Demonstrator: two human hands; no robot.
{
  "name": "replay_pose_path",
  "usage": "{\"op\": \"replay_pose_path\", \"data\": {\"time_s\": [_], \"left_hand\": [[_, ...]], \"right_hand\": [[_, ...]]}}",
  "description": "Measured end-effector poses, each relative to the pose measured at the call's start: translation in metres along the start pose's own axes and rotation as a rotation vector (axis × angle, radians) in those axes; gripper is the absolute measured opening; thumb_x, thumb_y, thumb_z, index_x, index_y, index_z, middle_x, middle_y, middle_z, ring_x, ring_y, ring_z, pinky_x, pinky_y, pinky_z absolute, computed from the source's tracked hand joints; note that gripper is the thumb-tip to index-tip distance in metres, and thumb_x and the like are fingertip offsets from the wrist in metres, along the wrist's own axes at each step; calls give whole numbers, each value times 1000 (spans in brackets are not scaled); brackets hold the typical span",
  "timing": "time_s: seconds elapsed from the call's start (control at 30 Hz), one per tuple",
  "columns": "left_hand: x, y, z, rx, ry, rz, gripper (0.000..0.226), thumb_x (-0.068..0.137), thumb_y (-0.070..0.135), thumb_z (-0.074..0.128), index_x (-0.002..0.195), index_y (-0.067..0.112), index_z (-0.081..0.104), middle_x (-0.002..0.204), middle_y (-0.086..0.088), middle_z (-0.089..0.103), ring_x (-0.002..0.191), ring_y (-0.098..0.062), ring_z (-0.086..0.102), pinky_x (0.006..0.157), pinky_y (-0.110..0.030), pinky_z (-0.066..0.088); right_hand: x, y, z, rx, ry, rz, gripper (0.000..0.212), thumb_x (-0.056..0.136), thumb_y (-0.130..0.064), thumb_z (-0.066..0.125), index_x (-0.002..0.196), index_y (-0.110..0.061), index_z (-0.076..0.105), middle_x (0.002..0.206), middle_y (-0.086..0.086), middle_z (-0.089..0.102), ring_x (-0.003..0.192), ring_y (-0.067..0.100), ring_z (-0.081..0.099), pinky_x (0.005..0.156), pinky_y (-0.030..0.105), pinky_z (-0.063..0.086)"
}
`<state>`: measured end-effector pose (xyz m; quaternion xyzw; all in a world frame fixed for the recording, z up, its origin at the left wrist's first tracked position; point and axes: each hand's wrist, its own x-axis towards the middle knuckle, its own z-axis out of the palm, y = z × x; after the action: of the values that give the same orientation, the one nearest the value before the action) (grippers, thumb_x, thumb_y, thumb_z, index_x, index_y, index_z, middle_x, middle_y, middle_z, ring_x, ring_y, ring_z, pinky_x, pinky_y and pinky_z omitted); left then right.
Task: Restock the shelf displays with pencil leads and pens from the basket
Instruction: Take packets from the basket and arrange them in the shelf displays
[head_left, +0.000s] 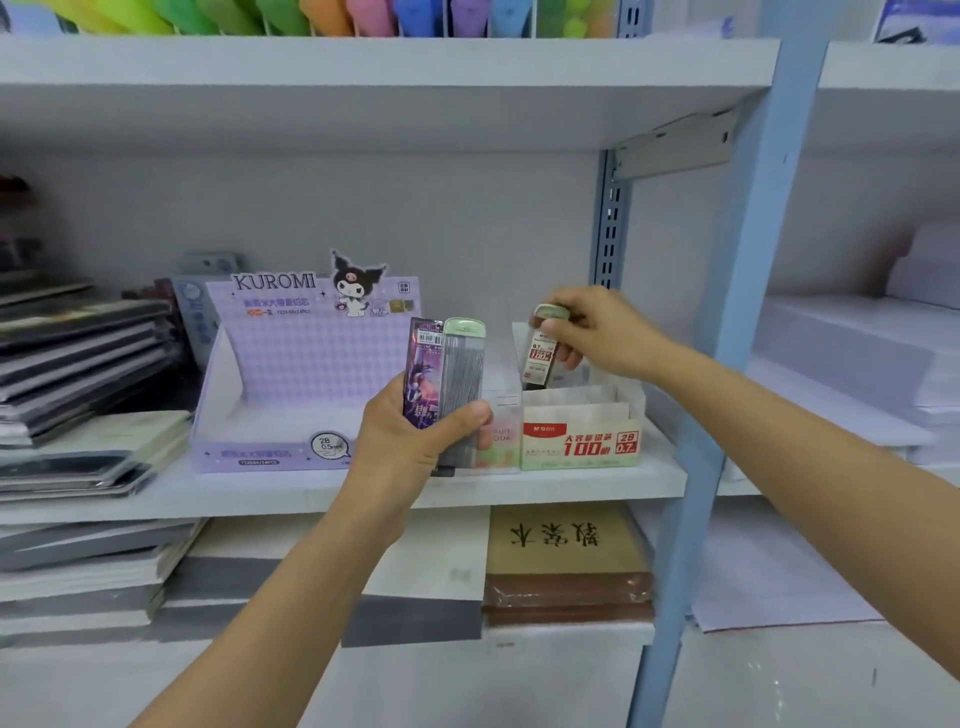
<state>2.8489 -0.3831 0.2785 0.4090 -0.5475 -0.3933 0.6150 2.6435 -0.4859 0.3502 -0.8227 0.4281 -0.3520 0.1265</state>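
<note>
My left hand (415, 441) grips two pencil lead cases upright in front of the shelf: a purple one (423, 364) and a clear one with a green cap (464, 374). My right hand (597, 332) pinches another green-capped lead case (540, 353) by its top, held just above the white and green 0.7 display box (582, 441). A purple Kuromi 0.5 display box (291, 374) stands to the left, its tray bare as far as I can see. The basket is out of view.
A small clear box (498, 441) sits between the two display boxes. Stacks of notebooks (88, 374) fill the shelf's left side. A blue upright post (737, 312) stands right of the boxes. Books lie on the shelf below (566, 561).
</note>
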Motion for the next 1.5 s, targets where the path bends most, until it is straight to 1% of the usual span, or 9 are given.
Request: {"op": "replay_pose_path", "data": {"time_s": [0.1, 0.27, 0.43, 0.53, 0.67, 0.9, 1.1, 1.27, 1.5], "left_hand": [[1, 2, -2, -18, -13, 1, 40, 66, 28, 80, 102, 23, 65, 90, -3, 76, 80, -15, 74, 60, -20, 55], [4, 2, -6, -49, -41, -23, 37, 70, 22, 79, 105, 18, 65, 91, -5, 76, 76, -13, 73, 58, -19, 54], [5, 1, -8, -18, -63, -21, 33, 75, 18, 79, 104, 20, 65, 87, -4, 76, 77, -18, 74, 58, -23, 57], [7, 3, -8, 81, -78, -8, 31, 76, 18, 80, 102, 22, 64, 83, 0, 76, 74, -18, 74, 55, -29, 59], [8, 7, -6, 169, -110, -1, 35, 71, 15, 84, 98, 17, 63, 80, -5, 74, 69, -21, 73, 53, -26, 56], [13, 24, -33, 69, -160, -48, 32, 65, 18, 83, 93, 9, 71, 79, -12, 75, 67, -18, 72, 59, -23, 58], [6, 23, -66, -127, -302, -180, 32, 73, 17, 72, 103, 6, 69, 97, -16, 74, 71, -17, 72, 63, -21, 56], [1, 18, -83, -479, -32, -153, 19, 76, 14, 65, 92, 4, 61, 80, -7, 66, 56, -13, 57, 51, -20, 48], [-3, 21, -101, -588, 338, 43, 23, 75, 23, 70, 95, 14, 65, 69, 5, 59, 53, -4, 48, 44, -13, 39]], "right_hand": [[5, 3, 5, -98, -60, -3, 14, 98, -15, 53, 103, -6, 63, 92, 8, 68, 68, 13, 68, 62, 24, 58], [6, 8, 15, -105, 57, 35, 16, 93, -9, 60, 106, -18, 58, 96, 3, 62, 65, 12, 65, 52, 17, 51], [2, -8, 12, -109, 310, -61, 17, 95, -30, 58, 107, -22, 66, 100, -9, 61, 65, 2, 54, 66, 15, 42], [-4, -44, 12, 270, 87, -32, 30, 94, -46, 53, 107, -23, 69, 94, -11, 70, 73, -5, 59, 67, 16, 51], [-8, -71, 25, 269, -176, -46, 20, 90, -35, 66, 93, -17, 73, 87, -5, 73, 78, 0, 64, 72, 17, 52], [-6, -73, 28, 605, 36, -58, 7, 89, -19, 67, 83, -20, 69, 81, -4, 71, 80, 10, 66, 76, 23, 52], [6, -89, 30, 869, 317, -26, 3, 93, -10, 62, 95, -8, 61, 73, 0, 68, 60, 7, 60, 55, 19, 51], [-1, -101, 60, 953, 352, 22, 21, 93, -3, 60, 112, -7, 52, 89, 11, 67, 75, 11, 71, 60, 21, 56], [-32, -134, 126, 896, 99, 90, 15, 88, -3, 66, 95, -6, 54, 95, 13, 63, 72, 11, 71, 57, 21, 55]]}}
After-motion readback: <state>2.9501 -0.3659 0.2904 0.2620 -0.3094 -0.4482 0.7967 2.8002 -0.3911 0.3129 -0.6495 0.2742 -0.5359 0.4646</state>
